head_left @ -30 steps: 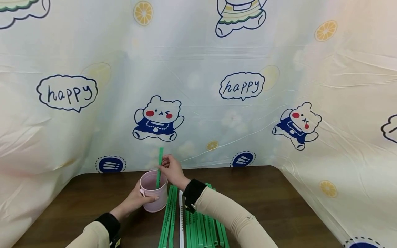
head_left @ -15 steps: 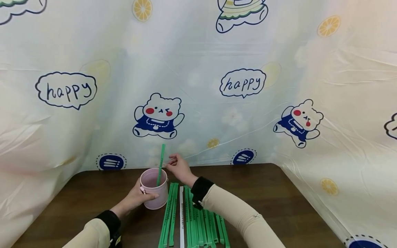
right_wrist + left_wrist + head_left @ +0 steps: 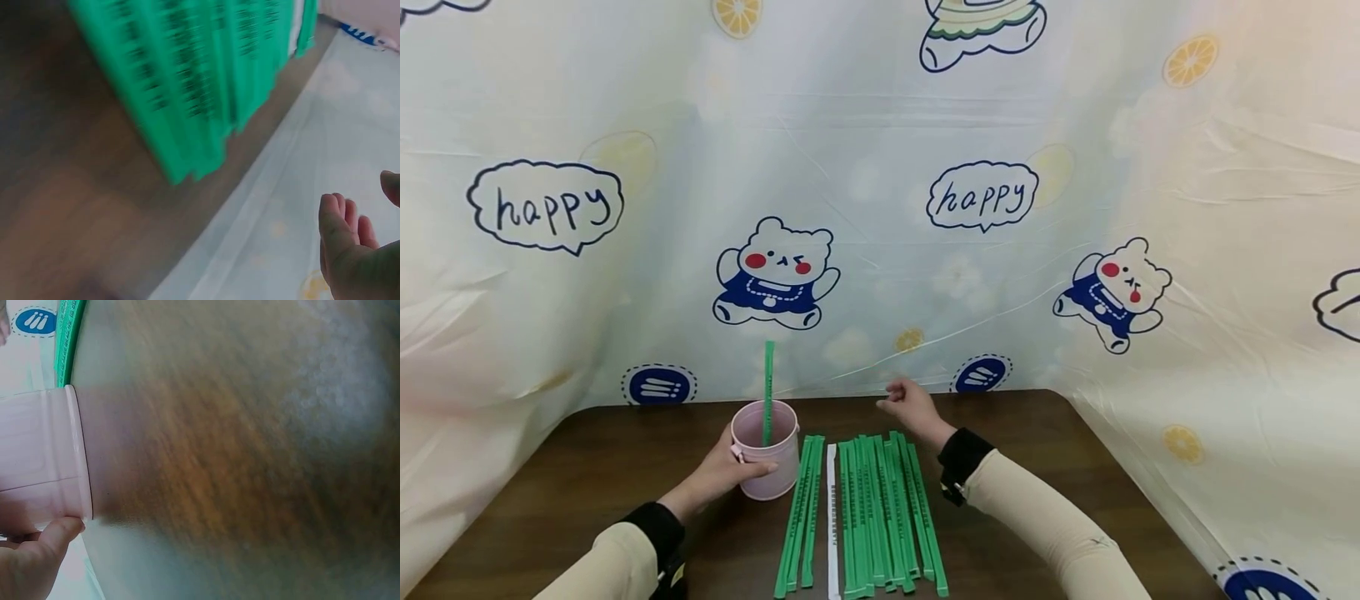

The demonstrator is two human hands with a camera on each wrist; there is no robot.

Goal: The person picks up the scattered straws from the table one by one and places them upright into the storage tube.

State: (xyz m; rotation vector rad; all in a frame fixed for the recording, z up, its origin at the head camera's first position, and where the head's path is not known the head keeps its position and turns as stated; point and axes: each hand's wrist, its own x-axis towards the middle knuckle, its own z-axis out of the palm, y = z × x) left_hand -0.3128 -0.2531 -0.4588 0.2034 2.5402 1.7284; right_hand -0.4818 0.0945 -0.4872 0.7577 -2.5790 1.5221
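My left hand (image 3: 721, 468) grips the side of a small pink bucket (image 3: 778, 468) that stands on the table, its thumb across the front wall. In the left wrist view the thumb (image 3: 53, 550) presses by the bottom rim of the bucket (image 3: 37, 450). One long, narrow green packet with dark print (image 3: 768, 375) leans upright inside the bucket, its lower end hidden. My right hand (image 3: 917, 410) is in the air beyond the far ends of a row of similar green packets (image 3: 880, 508). Its fingers are loosely bent around nothing; in the right wrist view thumb and fingers are apart.
Several more green packets (image 3: 803, 512) lie just right of the bucket. A single white packet (image 3: 832, 525) lies between the two green groups. The dark wooden table (image 3: 1037, 517) ends at a pale curtain (image 3: 880, 283) printed with bears.
My right hand let go of the green packet in the bucket and moved right, past the row. The packet now stands straighter against the rim. My left hand keeps its grip.
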